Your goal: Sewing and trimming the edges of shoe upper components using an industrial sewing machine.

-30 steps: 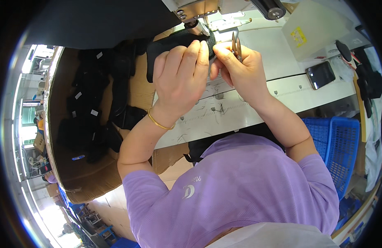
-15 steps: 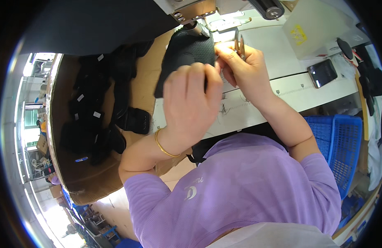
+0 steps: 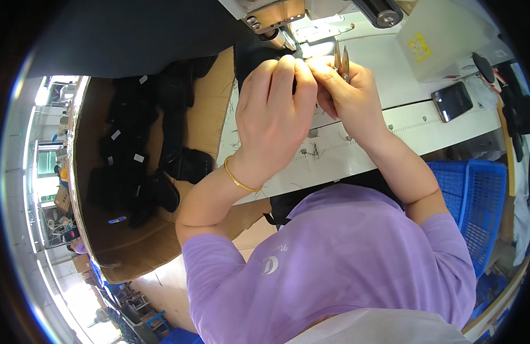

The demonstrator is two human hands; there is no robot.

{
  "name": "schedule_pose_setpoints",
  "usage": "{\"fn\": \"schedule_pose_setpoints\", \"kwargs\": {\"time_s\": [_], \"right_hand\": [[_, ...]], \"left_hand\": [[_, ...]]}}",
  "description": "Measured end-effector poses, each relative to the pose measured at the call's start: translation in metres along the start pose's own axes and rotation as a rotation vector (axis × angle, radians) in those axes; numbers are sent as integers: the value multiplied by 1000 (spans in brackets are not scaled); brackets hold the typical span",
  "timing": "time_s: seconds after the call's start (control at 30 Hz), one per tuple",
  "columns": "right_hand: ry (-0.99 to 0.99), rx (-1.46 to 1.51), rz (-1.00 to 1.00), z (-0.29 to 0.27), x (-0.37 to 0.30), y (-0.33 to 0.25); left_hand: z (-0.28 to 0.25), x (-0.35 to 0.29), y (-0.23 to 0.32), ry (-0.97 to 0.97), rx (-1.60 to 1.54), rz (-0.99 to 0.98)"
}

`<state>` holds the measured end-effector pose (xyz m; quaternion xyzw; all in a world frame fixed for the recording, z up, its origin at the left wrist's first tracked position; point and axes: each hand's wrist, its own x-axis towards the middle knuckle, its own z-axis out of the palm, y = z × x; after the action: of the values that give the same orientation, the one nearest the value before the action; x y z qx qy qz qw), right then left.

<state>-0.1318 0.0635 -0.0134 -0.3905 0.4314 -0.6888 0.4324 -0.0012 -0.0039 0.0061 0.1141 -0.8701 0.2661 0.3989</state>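
A black textured fabric piece lies under the sewing machine's metal arm end, largely covered by my left hand. That hand, with a gold bracelet at its wrist, has its fingers bent closely over the piece; their tips are hidden. Beside it, my right hand is closed around small scissors, whose blades point away from me. Its thumb and forefinger come together next to the left fingers; whatever they pinch is too small to make out.
Loose threads litter the white machine table. A phone lies at the right, above a blue plastic basket. To the left, a big cardboard box holds several black pieces with white labels.
My left hand has moved farther away from me, up to the right hand. The black piece has shifted away too, baring more table. The scissors stay in my right hand.
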Motion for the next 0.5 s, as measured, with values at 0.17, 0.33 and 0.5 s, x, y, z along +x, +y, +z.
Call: {"fn": "schedule_pose_setpoints", "kwargs": {"time_s": [0.17, 0.33, 0.5], "right_hand": [[8, -14, 12, -1, 2, 2], [-16, -33, 15, -4, 2, 1], [-109, -57, 3, -9, -2, 7]], "left_hand": [[7, 2, -4, -11, -8, -32], [7, 0, -5, -19, -5, -25], [5, -8, -5, 63, -1, -64]]}}
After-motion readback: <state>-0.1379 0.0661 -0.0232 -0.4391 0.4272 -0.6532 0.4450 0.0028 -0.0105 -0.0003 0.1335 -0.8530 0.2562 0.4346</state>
